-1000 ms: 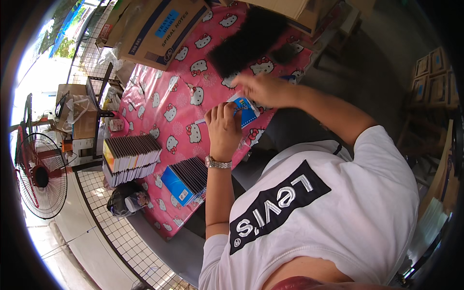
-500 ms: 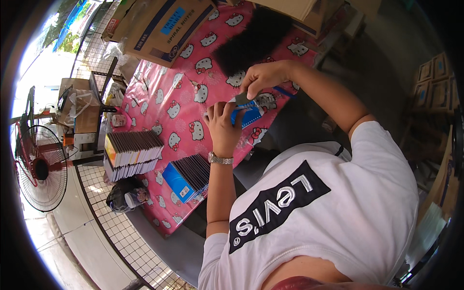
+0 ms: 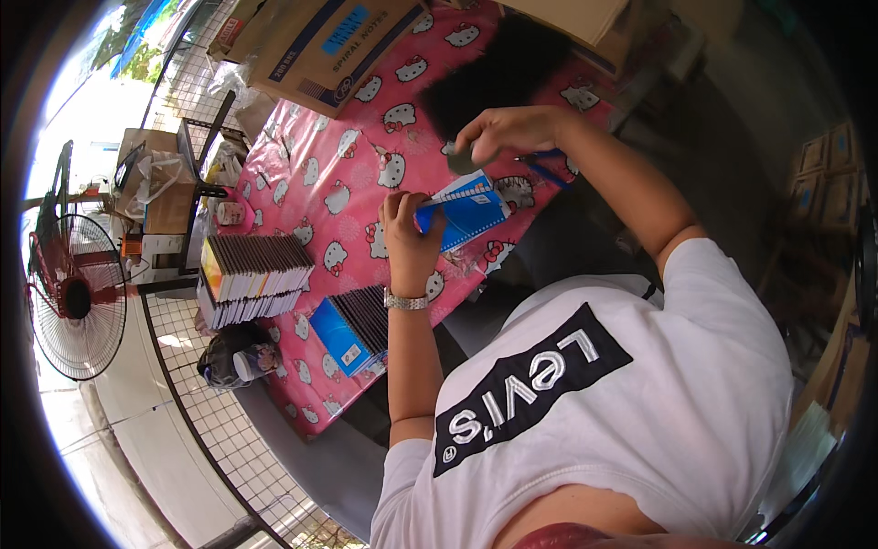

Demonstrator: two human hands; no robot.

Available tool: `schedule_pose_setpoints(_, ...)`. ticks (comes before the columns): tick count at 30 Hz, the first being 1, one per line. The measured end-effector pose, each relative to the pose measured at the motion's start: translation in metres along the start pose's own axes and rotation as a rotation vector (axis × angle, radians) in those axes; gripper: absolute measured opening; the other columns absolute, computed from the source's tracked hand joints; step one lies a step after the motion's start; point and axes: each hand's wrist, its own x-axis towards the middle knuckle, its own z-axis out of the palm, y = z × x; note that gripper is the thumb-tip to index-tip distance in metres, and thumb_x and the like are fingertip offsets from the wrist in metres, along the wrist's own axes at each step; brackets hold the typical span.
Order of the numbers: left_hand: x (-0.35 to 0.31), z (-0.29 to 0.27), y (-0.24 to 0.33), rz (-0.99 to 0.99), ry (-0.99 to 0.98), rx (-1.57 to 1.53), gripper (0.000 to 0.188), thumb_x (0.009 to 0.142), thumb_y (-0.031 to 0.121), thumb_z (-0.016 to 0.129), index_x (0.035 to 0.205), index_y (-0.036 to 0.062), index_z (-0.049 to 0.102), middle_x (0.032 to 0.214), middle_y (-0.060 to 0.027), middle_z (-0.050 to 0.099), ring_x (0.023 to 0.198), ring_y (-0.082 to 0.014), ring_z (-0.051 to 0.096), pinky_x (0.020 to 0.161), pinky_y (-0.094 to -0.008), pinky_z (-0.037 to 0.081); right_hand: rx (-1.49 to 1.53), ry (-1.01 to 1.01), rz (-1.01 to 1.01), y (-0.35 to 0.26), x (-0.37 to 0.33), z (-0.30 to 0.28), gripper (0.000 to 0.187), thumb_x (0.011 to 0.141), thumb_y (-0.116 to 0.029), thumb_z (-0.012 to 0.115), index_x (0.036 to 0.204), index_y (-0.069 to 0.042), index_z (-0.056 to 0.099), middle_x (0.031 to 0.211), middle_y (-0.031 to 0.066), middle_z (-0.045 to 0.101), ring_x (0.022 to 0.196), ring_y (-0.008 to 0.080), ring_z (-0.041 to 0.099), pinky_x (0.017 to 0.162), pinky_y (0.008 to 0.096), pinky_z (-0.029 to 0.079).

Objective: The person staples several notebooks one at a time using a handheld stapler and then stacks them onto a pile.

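Note:
A blue notebook [image 3: 476, 229] lies near the table's right edge, its cover partly lifted and a row of punched holes along its edge. My left hand [image 3: 410, 227] is closed on the notebook's left end, with a metal watch on that wrist. Just beyond the notebook, my right hand [image 3: 501, 135] is raised and closed on a small dark flat piece [image 3: 460, 163] with a rounded edge; its exact kind is unclear. A blue-handled tool [image 3: 547, 172] rests on the table below the right wrist. Past that hand lies a black bristly heap [image 3: 494, 73], blurred.
Black-spined blue notebooks [image 3: 349, 329] stand in a row left of my forearm, with another notebook stack [image 3: 256, 279] beyond. A large carton [image 3: 329, 55] sits at the table's far side. A fan [image 3: 78, 297] stands left, and a black bag [image 3: 236, 355] hangs by the table edge.
My right hand has moved up off the notebook with the dark piece. The notebook's cover has lifted, showing more of its punched edge. My left hand still grips it, slightly farther left.

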Motion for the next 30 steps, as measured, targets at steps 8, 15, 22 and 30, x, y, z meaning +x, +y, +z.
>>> schedule_pose_setpoints(8, 0.000, -0.007, -0.007, -0.156, -0.113, -0.254, 0.022, 0.082, 0.008, 0.071, 0.102, 0.0019, 0.063, 0.098, -0.0109, 0.062, 0.082, -0.0240, 0.064, 0.065, -0.0316, 0.051, 0.225, -0.169, -0.057, -0.001, 0.016, 0.004, 0.039, 0.076, -0.024, 0.071, 0.108, -0.001, 0.070, 0.106, 0.0100, 0.068, 0.103, 0.0233, 0.063, 0.097, 0.0334, 0.045)
schedule_pose_setpoints(15, 0.006, -0.006, -0.012, -0.142, -0.125, -0.279, 0.022, 0.083, 0.007, 0.072, 0.102, 0.0011, 0.062, 0.092, -0.0085, 0.064, 0.077, -0.0180, 0.063, 0.068, -0.0293, 0.050, -0.056, -0.186, -0.025, -0.004, 0.029, 0.010, 0.035, 0.082, -0.032, 0.069, 0.104, -0.005, 0.071, 0.090, -0.0012, 0.065, 0.089, 0.0079, 0.057, 0.086, 0.0270, 0.043)
schedule_pose_setpoints(22, 0.001, -0.002, -0.020, -0.269, -0.122, -0.389, 0.019, 0.087, 0.006, 0.070, 0.102, -0.0012, 0.062, 0.089, -0.0050, 0.066, 0.078, -0.0107, 0.062, 0.070, -0.0245, 0.049, -1.226, 0.761, 0.183, 0.067, -0.007, -0.053, 0.049, 0.072, -0.041, 0.078, 0.110, -0.012, 0.068, 0.119, 0.0108, 0.063, 0.113, 0.0355, 0.055, 0.099, 0.0450, 0.043)
schedule_pose_setpoints(30, -0.021, 0.003, -0.025, -0.599, 0.149, -0.943, 0.013, 0.089, 0.006, 0.069, 0.100, -0.0020, 0.069, 0.083, -0.0031, 0.067, 0.074, -0.0086, 0.063, 0.067, -0.0229, 0.051, -1.457, 1.043, -0.207, 0.162, -0.067, -0.003, 0.060, 0.078, -0.032, 0.075, 0.130, -0.010, 0.054, 0.129, 0.0135, 0.053, 0.123, 0.0342, 0.047, 0.103, 0.0499, 0.037)
